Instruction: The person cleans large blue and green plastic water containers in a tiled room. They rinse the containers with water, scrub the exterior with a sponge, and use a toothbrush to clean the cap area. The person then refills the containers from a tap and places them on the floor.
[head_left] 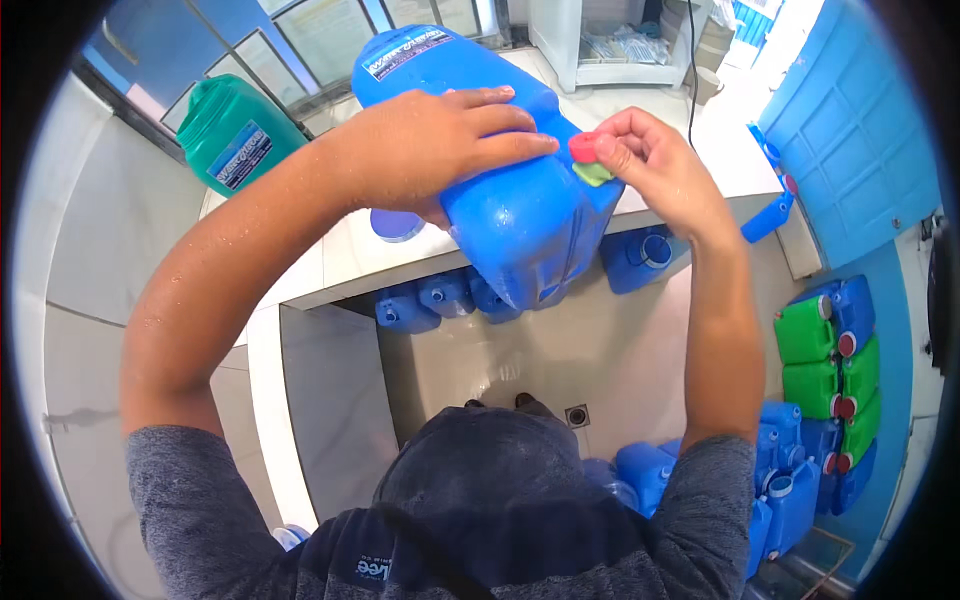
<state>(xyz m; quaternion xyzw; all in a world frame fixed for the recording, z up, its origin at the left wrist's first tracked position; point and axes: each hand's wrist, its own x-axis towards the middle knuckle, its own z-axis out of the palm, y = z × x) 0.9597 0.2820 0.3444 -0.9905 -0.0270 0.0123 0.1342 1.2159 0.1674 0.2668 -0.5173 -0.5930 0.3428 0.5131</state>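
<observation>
A large blue jug (515, 215) lies tilted on its side beneath the person's fingers, across a white ledge (735, 165), and its near end appears to overhang the edge. The left hand (430, 140) lies palm down on the jug, fingers slightly apart and laid over its side rather than closed round it. The right hand (650, 165) has thumb and forefinger clamped on a small red cap (584, 148), just beyond the left fingertips. A yellow-green piece (594, 174) shows right below the pinch, against the jug.

The work at this corner looks under way, not finished: the cap is at the jug but in the fingers' grip. Whether it is fastened or loose cannot be told, nor whether the jug is full.

Left of the left fingers, past the forearm, a green container (235, 140) stands apart from both hands. A purple disc (397, 225) lies below the left wrist. Below the right fingers, another blue jug (637, 262) stands on the floor. Well to their right, stacked green and blue jugs (808, 332) have red caps in place.
</observation>
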